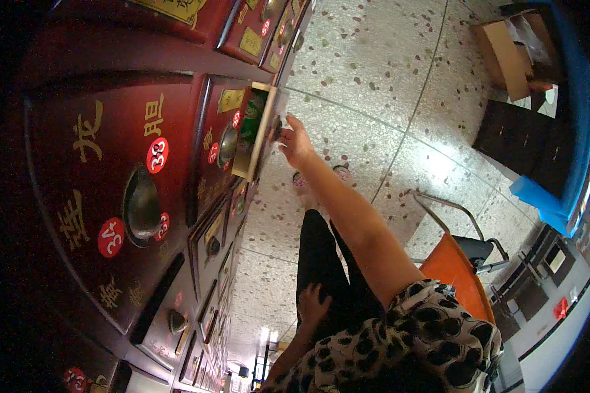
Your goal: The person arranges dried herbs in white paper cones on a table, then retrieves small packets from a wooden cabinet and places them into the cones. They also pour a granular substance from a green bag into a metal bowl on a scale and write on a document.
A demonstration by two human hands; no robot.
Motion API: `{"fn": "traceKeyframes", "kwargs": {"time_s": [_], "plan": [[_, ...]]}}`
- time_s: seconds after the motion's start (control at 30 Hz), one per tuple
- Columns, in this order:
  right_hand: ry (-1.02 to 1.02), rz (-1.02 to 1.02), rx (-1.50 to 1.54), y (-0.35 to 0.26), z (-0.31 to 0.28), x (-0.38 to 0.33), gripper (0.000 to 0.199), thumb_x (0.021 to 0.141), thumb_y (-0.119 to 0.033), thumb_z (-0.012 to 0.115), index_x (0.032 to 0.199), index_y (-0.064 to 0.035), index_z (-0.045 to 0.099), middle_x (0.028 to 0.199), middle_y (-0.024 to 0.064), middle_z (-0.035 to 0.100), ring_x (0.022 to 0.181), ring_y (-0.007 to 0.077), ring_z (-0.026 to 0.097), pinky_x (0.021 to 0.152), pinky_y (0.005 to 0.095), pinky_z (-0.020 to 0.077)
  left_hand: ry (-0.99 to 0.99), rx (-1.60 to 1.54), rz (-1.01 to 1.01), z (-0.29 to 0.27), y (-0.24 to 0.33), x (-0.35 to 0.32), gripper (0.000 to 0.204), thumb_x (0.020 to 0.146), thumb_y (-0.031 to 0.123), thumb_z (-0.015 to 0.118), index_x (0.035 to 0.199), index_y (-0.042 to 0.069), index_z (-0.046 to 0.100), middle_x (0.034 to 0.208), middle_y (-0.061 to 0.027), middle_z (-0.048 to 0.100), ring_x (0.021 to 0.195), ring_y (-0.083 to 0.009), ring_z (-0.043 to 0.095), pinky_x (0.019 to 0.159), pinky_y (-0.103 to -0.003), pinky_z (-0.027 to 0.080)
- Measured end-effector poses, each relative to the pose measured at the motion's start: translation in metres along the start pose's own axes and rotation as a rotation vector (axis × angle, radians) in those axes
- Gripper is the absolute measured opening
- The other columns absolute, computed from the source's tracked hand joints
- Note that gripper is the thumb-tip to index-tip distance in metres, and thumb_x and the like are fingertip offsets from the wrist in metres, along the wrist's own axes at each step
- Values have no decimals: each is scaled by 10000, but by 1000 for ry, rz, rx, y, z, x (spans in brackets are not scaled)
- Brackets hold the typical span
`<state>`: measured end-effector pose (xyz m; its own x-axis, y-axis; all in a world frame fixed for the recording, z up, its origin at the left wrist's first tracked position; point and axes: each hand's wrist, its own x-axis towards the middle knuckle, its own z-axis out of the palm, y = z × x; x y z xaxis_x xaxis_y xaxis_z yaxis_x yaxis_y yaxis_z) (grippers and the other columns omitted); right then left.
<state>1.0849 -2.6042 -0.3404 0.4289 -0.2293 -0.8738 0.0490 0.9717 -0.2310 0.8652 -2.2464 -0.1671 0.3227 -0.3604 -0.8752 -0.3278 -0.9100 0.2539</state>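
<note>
Cabinet drawer fronts: round red number labels (pixel 157 155), gold rectangular plaques (pixel 231 100). Green package (pixel 252 118) inside the pulled-out drawer (pixel 263 131). Open brown cardboard box (pixel 505 56) on floor, upper right. Small red tag (pixel 560 308) on grey unit, lower right.

Open drawer (pixel 258 131): only the wooden rim and a glimpse of green inside show, contents too small to tell; its pull is covered by the right hand (pixel 295 143), so the grip can't be judged. Left hand (pixel 312 305) rests on the dark trousers, fingers too blurred to tell if curled. Cabinet (pixel 111 164) fades into black vignette at left, cardboard box (pixel 505 56) is cropped top right.
</note>
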Motion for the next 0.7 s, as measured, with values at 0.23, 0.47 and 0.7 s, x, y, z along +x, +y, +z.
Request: {"fn": "traceKeyframes", "kwargs": {"time_s": [0.23,0.47,0.7], "plan": [[218,-105,77,-17,-104,-52,436,807,-440,473,1101,-119,504,959,65,595,802,206,504,769,322,361,27,-34,62,-16,-5,13,485,730,317,620,1145,86,523,1219,-175,457,1109,-344,422,942,-426,333],[283,-187,220,-19,-188,-71,407,777,-374,532,1110,-167,425,879,32,540,774,175,501,663,340,381,12,-88,50,-28,-8,19,451,736,314,606,1103,58,550,1175,-186,495,1094,-333,449,950,-400,334],[467,-762,-435,-57,-159,-141,215,833,-60,489,1047,-72,470,909,-4,522,840,125,498,701,241,404,25,-83,10,-35,-1,24,412,730,295,600,1057,47,573,1157,-170,516,1099,-321,451,962,-390,326]]}}
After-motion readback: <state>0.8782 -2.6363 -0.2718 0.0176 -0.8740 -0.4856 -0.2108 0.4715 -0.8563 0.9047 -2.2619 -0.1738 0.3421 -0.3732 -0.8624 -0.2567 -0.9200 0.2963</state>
